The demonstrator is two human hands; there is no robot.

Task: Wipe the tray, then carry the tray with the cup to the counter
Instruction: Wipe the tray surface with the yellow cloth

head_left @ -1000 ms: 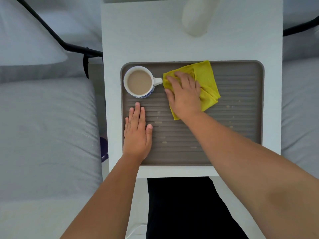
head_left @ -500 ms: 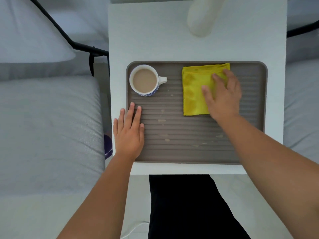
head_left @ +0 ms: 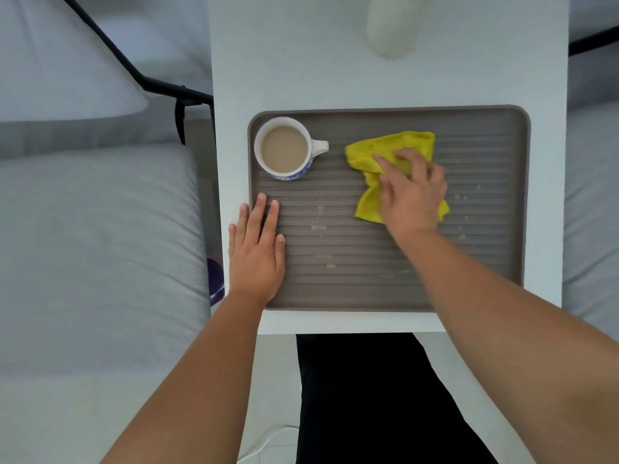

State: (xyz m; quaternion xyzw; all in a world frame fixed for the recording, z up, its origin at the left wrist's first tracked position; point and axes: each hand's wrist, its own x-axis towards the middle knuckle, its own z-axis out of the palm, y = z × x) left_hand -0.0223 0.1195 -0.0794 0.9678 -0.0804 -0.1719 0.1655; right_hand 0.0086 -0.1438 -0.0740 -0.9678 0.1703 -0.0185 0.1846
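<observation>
A grey ribbed tray (head_left: 495,262) lies on a small white table (head_left: 284,61). A white cup with a blue pattern (head_left: 284,149), full of milky coffee, stands in the tray's far left corner, handle pointing right. My right hand (head_left: 412,192) presses a crumpled yellow cloth (head_left: 395,145) onto the middle of the tray. My left hand (head_left: 256,249) lies flat, fingers together, on the tray's left rim below the cup. Pale crumbs and smears dot the tray's centre and right side.
A white rounded object (head_left: 392,25) stands at the table's far edge. Grey bedding (head_left: 93,246) lies to the left, with a black metal frame (head_left: 160,85) behind it; more bedding shows at the right. My dark-clothed legs (head_left: 368,396) are below the table.
My right hand has dragged the yellow cloth from the tray's far right back towards the middle, and the cloth has bunched up. My left hand stays flat on the left rim.
</observation>
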